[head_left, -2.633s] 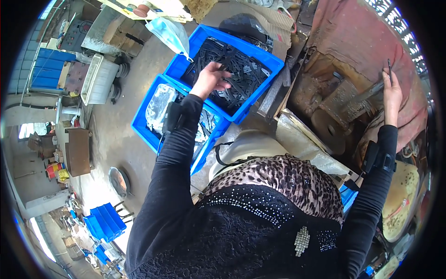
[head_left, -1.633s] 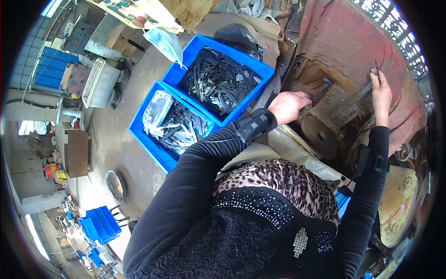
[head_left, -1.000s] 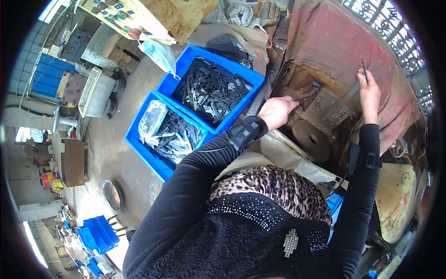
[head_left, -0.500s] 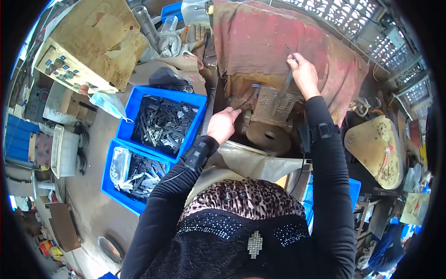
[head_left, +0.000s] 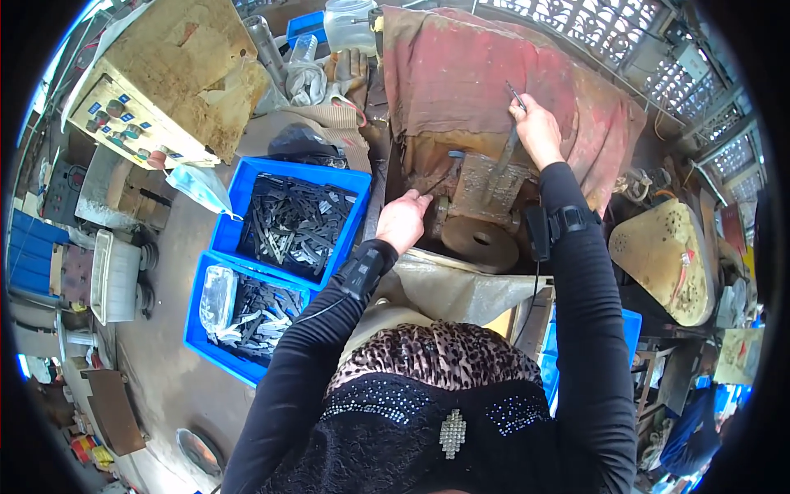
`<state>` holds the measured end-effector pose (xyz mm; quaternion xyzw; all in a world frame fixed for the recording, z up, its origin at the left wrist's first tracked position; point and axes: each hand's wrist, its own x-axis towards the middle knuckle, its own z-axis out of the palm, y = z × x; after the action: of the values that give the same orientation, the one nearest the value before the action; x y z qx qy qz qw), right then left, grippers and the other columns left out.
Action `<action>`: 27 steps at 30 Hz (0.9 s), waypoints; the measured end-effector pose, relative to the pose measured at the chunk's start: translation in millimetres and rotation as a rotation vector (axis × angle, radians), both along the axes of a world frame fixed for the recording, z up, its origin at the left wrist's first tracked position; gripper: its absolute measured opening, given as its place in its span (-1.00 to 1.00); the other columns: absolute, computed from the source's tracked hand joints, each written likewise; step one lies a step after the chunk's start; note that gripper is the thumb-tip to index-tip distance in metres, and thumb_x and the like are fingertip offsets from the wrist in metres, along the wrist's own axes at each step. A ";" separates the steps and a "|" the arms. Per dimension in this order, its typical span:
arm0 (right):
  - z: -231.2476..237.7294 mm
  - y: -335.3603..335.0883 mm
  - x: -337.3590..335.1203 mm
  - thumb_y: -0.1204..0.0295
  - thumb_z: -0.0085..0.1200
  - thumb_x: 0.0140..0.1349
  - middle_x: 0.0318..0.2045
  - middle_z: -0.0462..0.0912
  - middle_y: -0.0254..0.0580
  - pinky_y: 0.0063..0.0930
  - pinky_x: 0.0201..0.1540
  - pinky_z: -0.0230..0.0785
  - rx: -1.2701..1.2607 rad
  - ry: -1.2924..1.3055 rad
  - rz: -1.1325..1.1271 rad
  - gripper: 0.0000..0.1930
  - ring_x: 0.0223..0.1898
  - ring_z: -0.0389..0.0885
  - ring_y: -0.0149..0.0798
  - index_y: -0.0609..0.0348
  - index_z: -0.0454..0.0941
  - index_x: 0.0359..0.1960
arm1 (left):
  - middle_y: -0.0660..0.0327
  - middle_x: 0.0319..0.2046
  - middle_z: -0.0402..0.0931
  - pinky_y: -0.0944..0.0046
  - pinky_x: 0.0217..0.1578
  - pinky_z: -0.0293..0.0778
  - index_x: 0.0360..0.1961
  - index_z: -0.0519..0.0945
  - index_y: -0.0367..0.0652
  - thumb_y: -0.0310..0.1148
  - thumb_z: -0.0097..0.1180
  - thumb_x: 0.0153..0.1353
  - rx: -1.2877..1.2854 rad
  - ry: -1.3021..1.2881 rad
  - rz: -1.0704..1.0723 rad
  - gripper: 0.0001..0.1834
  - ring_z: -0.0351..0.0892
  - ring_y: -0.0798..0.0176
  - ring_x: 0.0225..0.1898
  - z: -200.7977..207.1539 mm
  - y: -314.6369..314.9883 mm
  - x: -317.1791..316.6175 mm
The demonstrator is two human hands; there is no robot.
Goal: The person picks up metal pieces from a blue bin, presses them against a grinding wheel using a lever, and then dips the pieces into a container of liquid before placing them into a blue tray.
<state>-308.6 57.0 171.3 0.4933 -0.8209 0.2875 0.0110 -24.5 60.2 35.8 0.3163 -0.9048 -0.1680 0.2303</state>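
My right hand [head_left: 541, 134] is closed around a slim dark rod [head_left: 512, 89], whose thin end sticks up past my fingers. Just below that hand, a grey metal bar [head_left: 504, 158] slopes down to a wet, dirty metal block [head_left: 477, 183]; whether bar and rod are one piece I cannot tell. Lower left, my left hand [head_left: 401, 221] is closed, thumb and fingers pressed together at the machine's left side. What it pinches, if anything, is hidden. A brown round wheel [head_left: 461, 239] with a centre hole lies flat between my hands, nearest my body.
Left of the machine, two blue bins [head_left: 360, 185] hold many dark flat strips; a clear plastic box [head_left: 218, 300] sits in the nearer one. A control box [head_left: 185, 74] with knobs stands far left. Reddish cloth [head_left: 461, 74] drapes the machine's back. At right is a rounded-triangular board [head_left: 662, 259].
My left hand has shifted slightly to the right, in line with a small shift of the whole view. My right hand keeps its grip on the rod at nearly the same place.
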 end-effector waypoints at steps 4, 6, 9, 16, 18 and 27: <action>-0.4 -2.5 2.1 0.18 0.02 0.31 -0.28 0.66 -0.05 -0.12 -0.11 0.38 0.018 0.044 -0.005 -0.79 -0.13 0.61 0.03 -0.05 0.52 -0.13 | -0.01 -0.28 0.52 0.03 -0.20 0.50 -0.07 0.61 -0.19 -0.63 -0.01 -0.07 -0.009 -0.001 -0.008 -0.54 0.55 -0.12 -0.23 -12.9 -5.2 -0.8; -1.9 -2.2 1.5 0.18 0.02 0.31 -0.26 0.66 -0.05 -0.11 -0.10 0.38 0.026 0.060 -0.011 -0.78 -0.12 0.61 0.04 -0.06 0.52 -0.12 | -0.01 -0.28 0.52 0.03 -0.20 0.49 -0.08 0.62 -0.19 -0.62 -0.01 -0.07 -0.012 -0.009 -0.013 -0.54 0.55 -0.12 -0.22 -11.6 -4.6 -1.7; -2.1 -3.7 -1.9 0.20 0.02 0.31 -0.27 0.67 -0.02 -0.04 -0.11 0.41 0.003 0.099 0.016 -0.80 -0.13 0.62 0.10 -0.05 0.53 -0.14 | -0.02 -0.29 0.52 0.03 -0.18 0.49 -0.08 0.62 -0.20 -0.62 0.00 -0.08 -0.018 -0.022 -0.014 -0.55 0.55 -0.13 -0.20 -9.7 -4.0 -2.8; -4.7 -5.6 -6.5 0.18 0.00 0.32 -0.23 0.67 -0.05 -0.09 -0.07 0.39 0.021 0.086 0.044 -0.78 -0.09 0.60 0.07 -0.05 0.52 -0.11 | -0.03 -0.26 0.53 0.04 -0.15 0.49 -0.08 0.61 -0.20 -0.61 -0.01 -0.06 0.027 -0.058 -0.022 -0.55 0.55 -0.13 -0.16 -9.7 -2.9 -1.2; -5.9 -9.3 -7.2 0.17 0.00 0.32 -0.22 0.66 -0.06 -0.12 -0.06 0.38 0.026 0.080 0.052 -0.76 -0.08 0.60 0.05 -0.06 0.52 -0.10 | -0.03 -0.26 0.53 0.04 -0.15 0.49 -0.08 0.61 -0.21 -0.61 -0.02 -0.06 0.016 -0.047 -0.017 -0.56 0.55 -0.13 -0.17 -11.4 -4.5 -2.2; -1.9 10.9 -4.4 0.15 0.01 0.30 -0.26 0.66 0.00 -0.04 -0.08 0.40 -0.001 0.044 0.037 -0.75 -0.11 0.60 0.12 -0.04 0.53 -0.12 | -0.03 -0.26 0.55 0.04 -0.16 0.50 -0.09 0.63 -0.21 -0.68 -0.05 -0.07 0.158 0.136 -0.045 -0.54 0.56 -0.11 -0.18 -18.3 -14.2 -6.0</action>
<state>-313.0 67.9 169.4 0.5146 -0.8111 0.2770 0.0242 -30.5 46.0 17.5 0.3009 -0.8778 -0.2652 0.2618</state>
